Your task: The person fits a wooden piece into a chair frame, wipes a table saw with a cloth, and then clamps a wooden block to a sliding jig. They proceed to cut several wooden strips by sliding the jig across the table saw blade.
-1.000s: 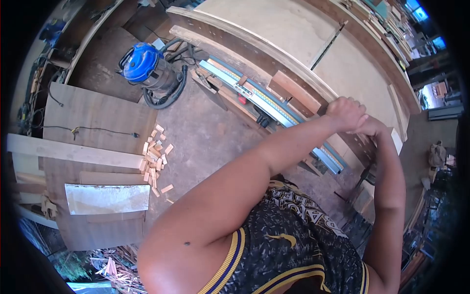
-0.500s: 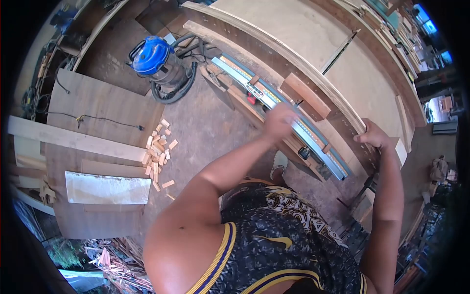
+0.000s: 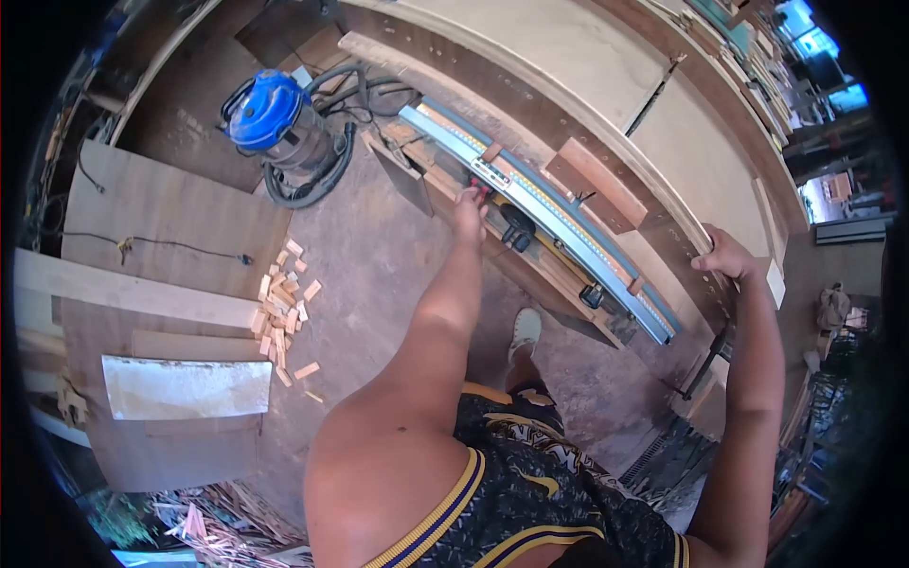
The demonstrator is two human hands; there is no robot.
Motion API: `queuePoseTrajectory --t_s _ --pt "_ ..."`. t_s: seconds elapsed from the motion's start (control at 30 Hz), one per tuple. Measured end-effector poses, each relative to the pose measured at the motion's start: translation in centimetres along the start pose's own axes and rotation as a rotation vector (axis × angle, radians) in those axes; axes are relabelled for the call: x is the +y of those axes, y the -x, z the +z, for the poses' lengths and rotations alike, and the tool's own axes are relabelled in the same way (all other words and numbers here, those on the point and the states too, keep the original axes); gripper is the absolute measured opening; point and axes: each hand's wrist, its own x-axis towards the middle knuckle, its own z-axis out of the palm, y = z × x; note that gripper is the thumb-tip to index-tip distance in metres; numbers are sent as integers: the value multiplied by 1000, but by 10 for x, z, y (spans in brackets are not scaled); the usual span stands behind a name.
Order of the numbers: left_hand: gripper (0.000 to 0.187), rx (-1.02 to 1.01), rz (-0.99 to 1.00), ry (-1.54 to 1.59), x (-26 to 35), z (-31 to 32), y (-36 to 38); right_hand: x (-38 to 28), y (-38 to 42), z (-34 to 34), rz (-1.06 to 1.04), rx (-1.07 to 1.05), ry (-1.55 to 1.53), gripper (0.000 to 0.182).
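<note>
Two bare arms reach out from a person in a dark patterned jersey with gold trim, seen from above in a woodworking shop. Their left hand (image 3: 469, 206) stretches down to a small red object (image 3: 481, 193) at the lower edge of a long blue and silver guide rail (image 3: 544, 216) that lies slanting on boards on the floor; whether the fingers are pinching it or only touching it I cannot tell from here. Their right hand (image 3: 723, 257) is curled closed around the edge of a large brown panel (image 3: 530, 114), near its right end. A pale sheet (image 3: 587, 57) lies flat on top of that panel. Behind the rail's far end stands a blue shop vacuum (image 3: 270, 118) with its dark hose coiled around its base. To the left, a scatter of small wood offcuts (image 3: 279, 312) lies on the dirt floor beside a dark plywood sheet (image 3: 161, 218). One pale shoe (image 3: 524, 333) shows just below the rail.
</note>
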Motion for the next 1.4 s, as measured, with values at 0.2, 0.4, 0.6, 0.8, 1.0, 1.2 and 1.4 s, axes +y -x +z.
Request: queuePoseTrajectory --t_s 0.2,0.4,0.6,0.8,1.0,1.2,1.4 --pt "31 -70 -29 13 4 13 2 8 -2 -4 -7 -30 96 70" --pt "54 -80 6 -109 4 21 6 2 3 -4 60 -70 72 69" --pt "76 -86 31 -110 17 16 7 7 -2 -4 -4 -72 67 69" --pt "96 -106 -6 -143 15 14 4 13 -3 -3 1 -62 61 62" --pt "82 -140 -85 -155 24 6 6 14 -3 -2 2 -18 -3 61" --pt "28 -369 678 -723 4 -10 156 18 -1 -9 20 -16 257 69" --pt "11 -1047 1525 -729 42 192 301 11 4 -6 63 -74 133 69"
